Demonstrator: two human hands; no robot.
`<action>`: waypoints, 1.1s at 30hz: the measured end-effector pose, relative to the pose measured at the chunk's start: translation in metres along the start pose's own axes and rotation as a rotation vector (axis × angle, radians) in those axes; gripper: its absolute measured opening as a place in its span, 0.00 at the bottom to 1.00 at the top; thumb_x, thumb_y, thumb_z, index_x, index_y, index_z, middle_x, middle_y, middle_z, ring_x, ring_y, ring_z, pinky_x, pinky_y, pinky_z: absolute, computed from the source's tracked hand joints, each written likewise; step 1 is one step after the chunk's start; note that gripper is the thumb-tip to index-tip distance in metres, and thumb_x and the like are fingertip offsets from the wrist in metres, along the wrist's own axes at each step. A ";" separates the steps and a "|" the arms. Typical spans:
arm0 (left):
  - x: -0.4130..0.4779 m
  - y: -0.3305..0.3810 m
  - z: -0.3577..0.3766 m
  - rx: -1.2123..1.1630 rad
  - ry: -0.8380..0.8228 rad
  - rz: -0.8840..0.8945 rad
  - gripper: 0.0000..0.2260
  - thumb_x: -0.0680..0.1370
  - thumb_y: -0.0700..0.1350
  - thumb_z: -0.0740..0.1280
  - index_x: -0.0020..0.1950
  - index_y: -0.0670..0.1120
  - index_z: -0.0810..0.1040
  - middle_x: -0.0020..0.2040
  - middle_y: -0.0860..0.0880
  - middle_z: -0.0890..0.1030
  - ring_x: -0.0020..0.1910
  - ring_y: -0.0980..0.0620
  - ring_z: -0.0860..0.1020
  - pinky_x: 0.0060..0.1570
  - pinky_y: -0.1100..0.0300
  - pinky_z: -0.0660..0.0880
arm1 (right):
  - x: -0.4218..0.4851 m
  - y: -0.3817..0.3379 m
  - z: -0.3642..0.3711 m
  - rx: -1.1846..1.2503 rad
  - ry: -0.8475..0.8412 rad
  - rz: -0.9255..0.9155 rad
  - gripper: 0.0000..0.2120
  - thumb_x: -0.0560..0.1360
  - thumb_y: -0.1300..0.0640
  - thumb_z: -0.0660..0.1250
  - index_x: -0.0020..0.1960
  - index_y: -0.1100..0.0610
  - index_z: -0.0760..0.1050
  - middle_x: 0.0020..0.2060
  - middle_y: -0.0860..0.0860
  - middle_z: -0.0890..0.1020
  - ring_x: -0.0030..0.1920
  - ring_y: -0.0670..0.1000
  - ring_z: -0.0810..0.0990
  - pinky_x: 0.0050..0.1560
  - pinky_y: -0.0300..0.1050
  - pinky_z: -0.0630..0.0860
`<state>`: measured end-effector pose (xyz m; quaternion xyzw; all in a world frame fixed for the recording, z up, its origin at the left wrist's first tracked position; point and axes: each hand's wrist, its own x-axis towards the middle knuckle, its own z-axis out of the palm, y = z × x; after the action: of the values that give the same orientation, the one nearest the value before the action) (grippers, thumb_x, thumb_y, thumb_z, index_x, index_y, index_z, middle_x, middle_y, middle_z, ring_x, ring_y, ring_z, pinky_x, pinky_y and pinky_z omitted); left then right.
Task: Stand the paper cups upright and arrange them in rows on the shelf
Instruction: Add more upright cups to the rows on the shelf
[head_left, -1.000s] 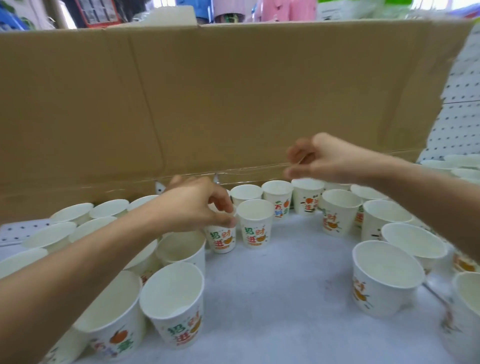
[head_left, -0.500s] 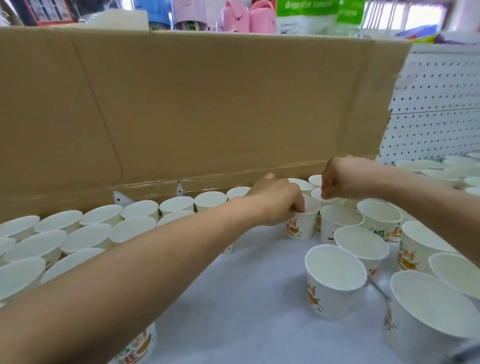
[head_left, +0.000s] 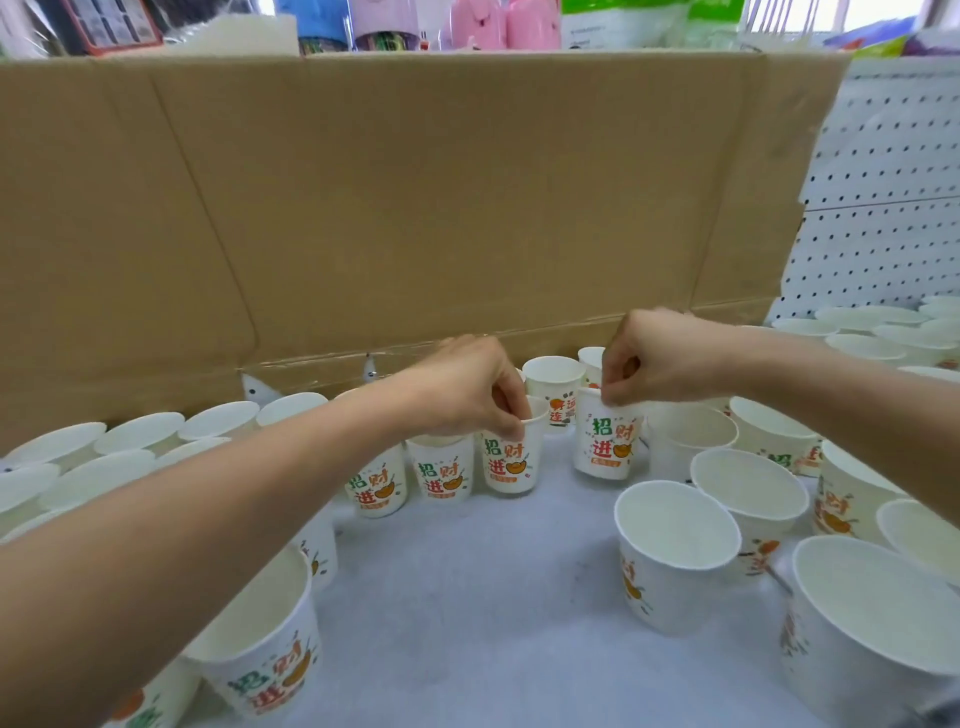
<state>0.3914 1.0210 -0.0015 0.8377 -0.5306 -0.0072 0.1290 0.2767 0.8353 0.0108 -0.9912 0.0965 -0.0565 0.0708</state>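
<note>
Since a moment ago both of my hands have closed on cup rims, where the right one was only a loose fist above the back cups. My left hand (head_left: 467, 395) pinches the near rim of the first cup (head_left: 511, 460) with its fingertips. That cup stands upright on the shelf (head_left: 493, 597), at the right end of a short row, just beside the neighbouring cups (head_left: 444, 475) with the same green and red print.

My right hand (head_left: 660, 364) pinches the rim of the second cup (head_left: 608, 444) between thumb and forefinger. It is upright too, a small gap to the right of the first cup (whether its base rests on the shelf or hangs just above it, I cannot tell). Between and behind my hands stands a back cup (head_left: 553, 384), mouth up.

To my left, the arranged cups (head_left: 130, 441) sit in close rows against the cardboard sheet (head_left: 415, 208) that runs along the back. To my right, the loose cups (head_left: 675, 551) stand upright in an uneven cluster, with more of them further back by the white pegboard (head_left: 883, 182).
</note>
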 end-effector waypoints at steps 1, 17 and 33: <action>0.000 0.000 0.002 0.010 0.002 -0.006 0.05 0.68 0.48 0.77 0.42 0.52 0.85 0.31 0.64 0.78 0.34 0.67 0.76 0.34 0.71 0.66 | 0.000 -0.007 0.002 0.001 -0.005 -0.030 0.07 0.71 0.55 0.70 0.33 0.50 0.80 0.29 0.43 0.80 0.32 0.44 0.78 0.31 0.39 0.73; -0.006 -0.005 -0.002 -0.049 0.044 -0.010 0.08 0.71 0.54 0.74 0.48 0.55 0.85 0.40 0.62 0.82 0.44 0.63 0.79 0.54 0.58 0.72 | 0.002 -0.008 0.024 -0.036 -0.002 -0.124 0.05 0.71 0.53 0.72 0.46 0.49 0.83 0.36 0.42 0.79 0.39 0.44 0.76 0.36 0.39 0.71; -0.069 -0.048 -0.039 0.055 0.138 -0.118 0.06 0.73 0.56 0.71 0.44 0.57 0.85 0.43 0.62 0.83 0.46 0.65 0.77 0.55 0.59 0.72 | 0.012 -0.041 0.021 -0.042 0.125 -0.312 0.10 0.73 0.46 0.70 0.54 0.44 0.80 0.50 0.41 0.80 0.49 0.43 0.71 0.52 0.49 0.74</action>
<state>0.4098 1.1100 0.0170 0.8692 -0.4702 0.0577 0.1418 0.2984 0.8756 -0.0025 -0.9900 -0.0531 -0.1262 0.0345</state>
